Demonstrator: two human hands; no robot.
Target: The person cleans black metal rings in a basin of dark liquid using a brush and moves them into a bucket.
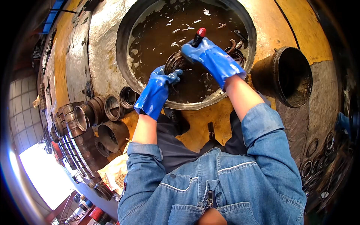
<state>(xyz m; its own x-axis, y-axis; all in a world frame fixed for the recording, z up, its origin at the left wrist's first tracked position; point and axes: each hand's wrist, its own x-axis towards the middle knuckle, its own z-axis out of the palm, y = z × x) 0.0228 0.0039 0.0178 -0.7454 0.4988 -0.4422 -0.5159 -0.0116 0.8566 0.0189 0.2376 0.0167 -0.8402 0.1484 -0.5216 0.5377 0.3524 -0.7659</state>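
Over a wide round tub (122,56) of murky brown liquid I work in blue rubber gloves. My left hand (164,78) grips a dark ribbed metal ring (174,63) from its lower side, fingers curled round it. Closed round a tool's black handle with a red end (201,33), my right hand (198,48) is just right of the ring. The tool's working end is hidden below the glove, so its kind does not show. More dark rings (237,56) lie at the tub's right inner side, partly behind my right glove.
Pale scraps float in the liquid. Right of the tub a large blackened metal cylinder (283,77) lies with its mouth showing. Rows of brown metal rings (84,114) stand at the left, beside a pale sack (114,170). Small rings (307,168) lie at the lower right.
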